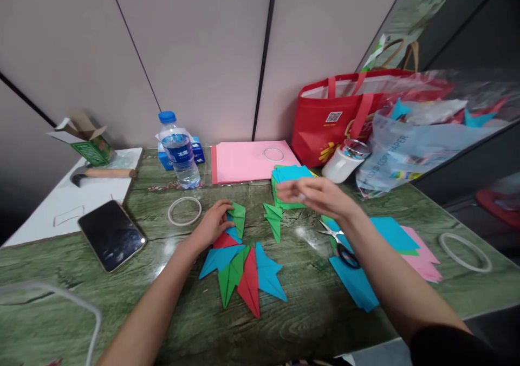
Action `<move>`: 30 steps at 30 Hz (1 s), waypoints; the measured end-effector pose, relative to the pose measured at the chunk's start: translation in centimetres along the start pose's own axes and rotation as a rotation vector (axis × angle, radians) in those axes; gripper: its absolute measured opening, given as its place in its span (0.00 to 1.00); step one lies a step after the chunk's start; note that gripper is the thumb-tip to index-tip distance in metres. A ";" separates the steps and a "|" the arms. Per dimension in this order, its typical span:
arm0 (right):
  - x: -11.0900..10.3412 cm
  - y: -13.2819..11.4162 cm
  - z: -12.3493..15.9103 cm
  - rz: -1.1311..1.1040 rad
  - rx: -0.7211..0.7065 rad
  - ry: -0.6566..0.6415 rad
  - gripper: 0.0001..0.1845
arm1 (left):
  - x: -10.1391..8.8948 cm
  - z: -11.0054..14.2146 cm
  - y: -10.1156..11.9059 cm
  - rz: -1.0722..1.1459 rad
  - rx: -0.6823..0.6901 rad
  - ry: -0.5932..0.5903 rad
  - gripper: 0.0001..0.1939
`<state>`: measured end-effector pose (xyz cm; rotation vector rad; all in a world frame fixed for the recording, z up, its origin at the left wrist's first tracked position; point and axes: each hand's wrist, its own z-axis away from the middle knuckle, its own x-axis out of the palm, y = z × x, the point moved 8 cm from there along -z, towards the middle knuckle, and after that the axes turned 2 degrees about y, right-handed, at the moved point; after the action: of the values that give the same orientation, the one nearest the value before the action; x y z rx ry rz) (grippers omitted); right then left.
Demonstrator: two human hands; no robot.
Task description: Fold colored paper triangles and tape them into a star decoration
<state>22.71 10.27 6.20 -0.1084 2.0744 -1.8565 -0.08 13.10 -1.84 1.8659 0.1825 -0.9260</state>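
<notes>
My left hand point(217, 222) has its fingers curled onto a green folded paper piece point(239, 220) at the upper left of a fan of folded pieces. The fan curves downward in blue, red and green; its lowest point is a red folded piece point(249, 286), with a blue folded piece point(270, 275) at its right end. A separate green folded piece point(273, 222) lies just above the fan's opening. My right hand point(317, 195) is held over the paper stack point(294, 174), fingers stretched out, slightly blurred, with nothing seen in it.
Scissors point(347, 256) and blue sheets point(353, 285) lie under my right forearm. Tape rings point(184, 211) flank the work. A tablet point(110, 236), hammer point(103, 173) and water bottle point(179, 152) stand left; a red bag point(314, 122) and white jar point(341, 165) behind right.
</notes>
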 end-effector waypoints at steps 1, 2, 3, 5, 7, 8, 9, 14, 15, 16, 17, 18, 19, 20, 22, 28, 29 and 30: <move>-0.1 -0.2 2.0 -0.071 0.051 -0.130 0.24 | -0.1 0.0 0.0 0.017 -0.007 0.017 0.18; -0.1 0.1 4.0 -0.104 0.126 -0.260 0.26 | -0.2 0.0 -0.1 0.030 -0.015 0.035 0.21; 0.0 0.7 5.7 -0.100 0.217 -0.368 0.27 | -0.2 0.0 -0.1 0.038 -0.024 0.049 0.24; -1.1 2.8 7.4 0.029 0.352 -0.340 0.26 | -0.2 0.1 -0.4 0.041 -0.048 0.055 0.28; -2.7 4.9 6.9 0.224 0.396 -0.122 0.24 | 0.0 0.1 -0.6 0.041 -0.073 0.053 0.28; -3.2 5.8 6.3 0.294 0.399 0.012 0.23 | 0.0 0.1 -0.7 0.043 -0.080 0.054 0.27; -3.3 6.5 5.6 0.314 0.391 0.113 0.22 | 0.0 0.1 -0.7 0.045 -0.079 0.057 0.25; 0.4 7.3 2.3 0.617 0.259 0.322 0.17 | -0.3 0.0 0.0 0.042 -0.013 0.058 0.16; 1.5 7.0 1.8 0.739 0.236 0.297 0.19 | -0.2 0.0 0.1 0.039 -0.007 0.049 0.16; 2.4 6.8 1.4 0.838 0.236 0.268 0.22 | -0.2 0.0 0.2 0.035 -0.004 0.039 0.16; 3.1 6.8 1.1 0.914 0.248 0.242 0.23 | -0.2 0.0 0.3 0.032 -0.004 0.030 0.18; 3.5 6.8 0.9 0.961 0.270 0.218 0.25 | -0.2 0.0 0.3 0.030 -0.005 0.027 0.20; 3.7 6.9 0.8 0.980 0.297 0.202 0.25 | -0.2 0.0 0.4 0.030 -0.008 0.028 0.22; 3.7 7.0 0.7 0.979 0.319 0.190 0.25 | -0.2 0.0 0.4 0.030 -0.013 0.032 0.24; 3.3 7.3 0.4 0.939 0.343 0.175 0.22 | -0.3 0.0 0.3 0.027 -0.029 0.048 0.29; 2.7 9.4 -0.6 0.316 0.353 0.195 0.14 | -0.6 -0.3 0.4 -0.011 -0.044 0.002 0.33; 3.2 9.6 -0.9 0.172 0.331 0.187 0.14 | -0.6 -0.3 0.5 -0.010 -0.037 -0.004 0.33; 3.8 9.7 -1.2 0.056 0.308 0.177 0.16 | -0.8 -0.3 0.5 -0.008 -0.032 0.000 0.31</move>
<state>20.51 11.66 -4.00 0.1950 1.8479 -2.1919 -0.18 13.30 -0.91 1.8366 0.2035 -0.9236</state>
